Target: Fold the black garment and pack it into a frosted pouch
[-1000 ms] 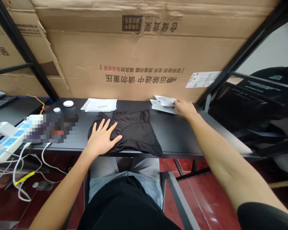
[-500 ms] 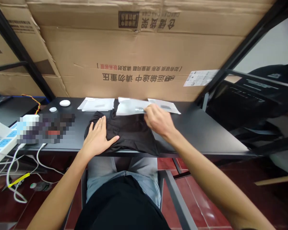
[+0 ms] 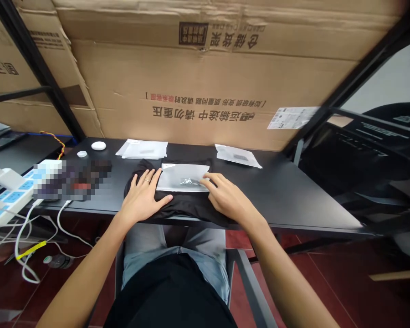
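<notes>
A frosted white plastic pouch [image 3: 177,174] with small white print lies flat on folded black fabric [image 3: 187,202] at the table's front edge. My left hand [image 3: 141,193] rests spread on the fabric, its fingertips close to the pouch's left edge. At the pouch's right end, my right hand [image 3: 225,193] has its bent fingers closed on the corner, the wrist over the right part of the fabric. How far the fingers reach under the pouch is hidden.
More frosted pouches lie along the back: a small stack [image 3: 141,150] at left and one pouch [image 3: 239,156] at right. A large cardboard sheet [image 3: 191,73] stands behind the table. A power strip [image 3: 18,191] with white cables and a white oval case [image 3: 98,146] are at left.
My right hand has brought the pouch down and toward me from above the back of the fabric onto its middle. My left hand stays spread on the fabric. The view has shifted slightly.
</notes>
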`<state>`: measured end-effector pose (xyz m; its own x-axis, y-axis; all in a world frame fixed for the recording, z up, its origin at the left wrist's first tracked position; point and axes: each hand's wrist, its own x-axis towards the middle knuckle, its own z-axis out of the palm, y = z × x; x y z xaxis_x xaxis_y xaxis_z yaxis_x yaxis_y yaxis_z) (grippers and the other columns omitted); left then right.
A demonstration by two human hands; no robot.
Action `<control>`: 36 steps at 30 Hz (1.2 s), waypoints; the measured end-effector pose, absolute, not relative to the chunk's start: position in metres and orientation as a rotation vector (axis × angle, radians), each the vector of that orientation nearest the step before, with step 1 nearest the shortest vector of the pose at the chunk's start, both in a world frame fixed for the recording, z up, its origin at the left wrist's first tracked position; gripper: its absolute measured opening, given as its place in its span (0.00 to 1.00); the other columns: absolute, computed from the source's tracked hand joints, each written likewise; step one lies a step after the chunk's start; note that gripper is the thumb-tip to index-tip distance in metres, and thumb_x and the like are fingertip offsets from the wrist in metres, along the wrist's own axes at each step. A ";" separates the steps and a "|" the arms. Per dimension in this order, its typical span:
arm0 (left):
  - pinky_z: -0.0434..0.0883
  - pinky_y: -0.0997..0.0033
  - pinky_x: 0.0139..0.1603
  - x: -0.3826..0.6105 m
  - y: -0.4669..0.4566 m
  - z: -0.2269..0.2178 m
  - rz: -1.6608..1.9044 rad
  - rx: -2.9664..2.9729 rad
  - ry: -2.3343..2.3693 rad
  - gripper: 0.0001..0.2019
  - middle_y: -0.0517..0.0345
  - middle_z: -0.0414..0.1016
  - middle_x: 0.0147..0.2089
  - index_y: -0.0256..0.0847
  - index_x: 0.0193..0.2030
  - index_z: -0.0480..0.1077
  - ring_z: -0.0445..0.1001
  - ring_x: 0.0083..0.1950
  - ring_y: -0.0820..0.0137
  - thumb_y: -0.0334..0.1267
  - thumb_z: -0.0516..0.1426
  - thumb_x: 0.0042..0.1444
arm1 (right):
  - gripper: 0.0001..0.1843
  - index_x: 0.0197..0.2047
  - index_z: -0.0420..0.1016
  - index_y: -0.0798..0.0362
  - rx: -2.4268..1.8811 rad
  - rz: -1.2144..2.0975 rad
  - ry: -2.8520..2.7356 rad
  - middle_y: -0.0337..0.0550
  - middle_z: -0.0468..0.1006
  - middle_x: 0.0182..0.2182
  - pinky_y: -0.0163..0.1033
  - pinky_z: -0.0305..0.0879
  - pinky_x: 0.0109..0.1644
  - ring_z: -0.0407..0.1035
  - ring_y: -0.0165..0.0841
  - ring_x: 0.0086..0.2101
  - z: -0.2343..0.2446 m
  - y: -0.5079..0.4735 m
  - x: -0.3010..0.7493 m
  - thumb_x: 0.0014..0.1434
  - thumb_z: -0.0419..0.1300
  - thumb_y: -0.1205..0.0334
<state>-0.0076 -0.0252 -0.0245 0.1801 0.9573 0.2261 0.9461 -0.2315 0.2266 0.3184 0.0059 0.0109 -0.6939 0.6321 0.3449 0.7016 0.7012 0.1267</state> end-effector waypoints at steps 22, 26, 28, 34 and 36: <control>0.78 0.54 0.59 0.102 -0.014 0.025 0.786 2.770 1.434 0.08 0.50 0.84 0.55 0.43 0.54 0.83 0.80 0.60 0.55 0.40 0.64 0.74 | 0.04 0.39 0.79 0.44 -1.048 0.329 -2.076 0.43 0.93 0.43 0.50 0.85 0.52 0.90 0.46 0.43 -0.031 0.024 0.346 0.69 0.65 0.59; 0.78 0.56 0.54 0.133 -0.010 0.018 0.666 2.764 1.502 0.07 0.50 0.84 0.51 0.42 0.52 0.84 0.81 0.56 0.56 0.38 0.63 0.75 | 0.04 0.38 0.80 0.45 -1.043 0.264 -2.092 0.41 0.91 0.37 0.46 0.83 0.47 0.88 0.43 0.36 -0.033 0.027 0.349 0.67 0.66 0.61; 0.77 0.57 0.53 0.140 -0.010 0.014 0.645 2.777 1.513 0.07 0.51 0.84 0.51 0.42 0.52 0.84 0.82 0.55 0.57 0.35 0.62 0.75 | 0.07 0.35 0.79 0.46 -1.059 0.247 -2.104 0.40 0.90 0.35 0.43 0.81 0.43 0.85 0.40 0.33 -0.034 0.027 0.350 0.67 0.65 0.62; 0.76 0.60 0.50 0.144 -0.009 0.007 0.671 2.907 1.497 0.12 0.48 0.84 0.50 0.39 0.51 0.82 0.83 0.53 0.60 0.28 0.56 0.77 | 0.12 0.31 0.75 0.48 -1.065 0.252 -2.100 0.38 0.85 0.29 0.37 0.73 0.36 0.80 0.35 0.29 -0.029 0.022 0.348 0.68 0.64 0.62; 0.75 0.61 0.48 0.144 -0.010 0.006 0.659 2.958 1.478 0.12 0.47 0.85 0.51 0.38 0.52 0.82 0.83 0.52 0.60 0.26 0.55 0.77 | 0.12 0.31 0.75 0.48 -1.057 0.263 -2.105 0.38 0.84 0.28 0.37 0.72 0.35 0.78 0.35 0.28 -0.027 0.020 0.348 0.68 0.63 0.63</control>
<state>0.1440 -0.0098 0.0064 0.5453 0.7145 0.4384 0.8036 -0.5943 -0.0310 0.3476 0.0200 -0.0266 -0.3756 0.7571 0.5345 0.6025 0.6377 -0.4798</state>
